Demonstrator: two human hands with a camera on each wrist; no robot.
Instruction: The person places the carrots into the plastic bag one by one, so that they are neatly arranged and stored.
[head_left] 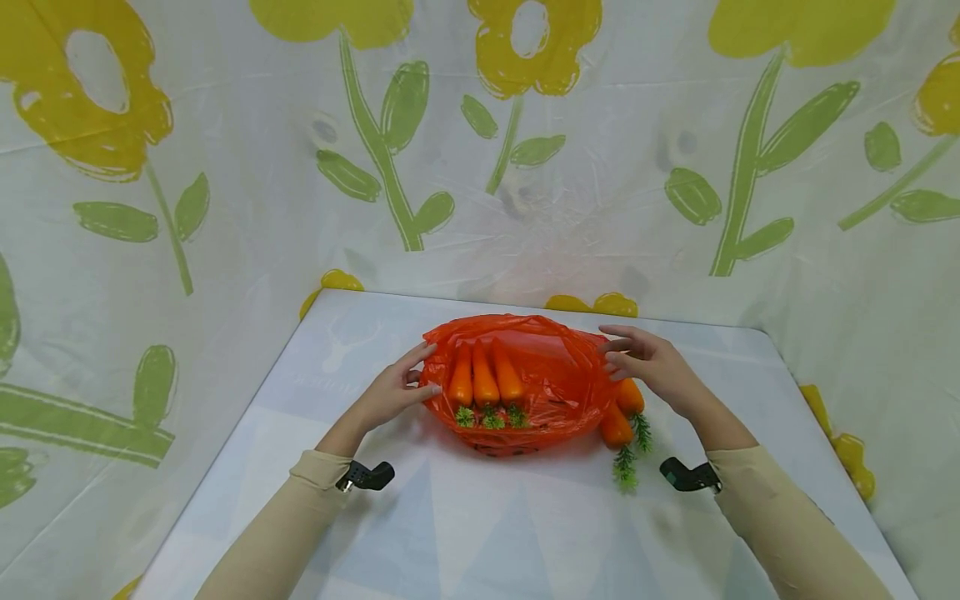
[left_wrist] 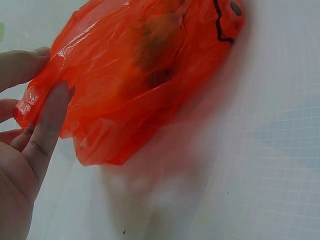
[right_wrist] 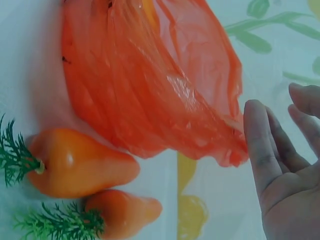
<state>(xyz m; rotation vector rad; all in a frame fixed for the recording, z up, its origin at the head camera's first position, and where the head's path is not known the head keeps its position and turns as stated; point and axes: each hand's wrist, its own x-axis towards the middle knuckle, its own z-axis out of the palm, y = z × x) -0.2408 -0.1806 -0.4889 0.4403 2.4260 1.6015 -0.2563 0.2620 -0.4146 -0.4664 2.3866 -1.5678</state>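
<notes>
A thin red plastic bag [head_left: 558,367] lies spread on the table with its mouth facing up. Three orange toy carrots [head_left: 483,375] with green tops sit side by side in its left part. My left hand [head_left: 392,393] pinches the bag's left edge between thumb and fingers; the left wrist view shows the film [left_wrist: 100,85] caught there. At the opposite edge, my right hand [head_left: 651,367] has loosely bent fingers with no film between them, its thumb right beside the bag in the right wrist view. Two more carrots [right_wrist: 82,162] lie outside, below that hand.
The white and pale blue table [head_left: 480,533] carries everything. A flower-printed curtain [head_left: 600,167] rises behind the table and along both sides. Small black wrist devices [head_left: 369,476] sit at both sleeve cuffs.
</notes>
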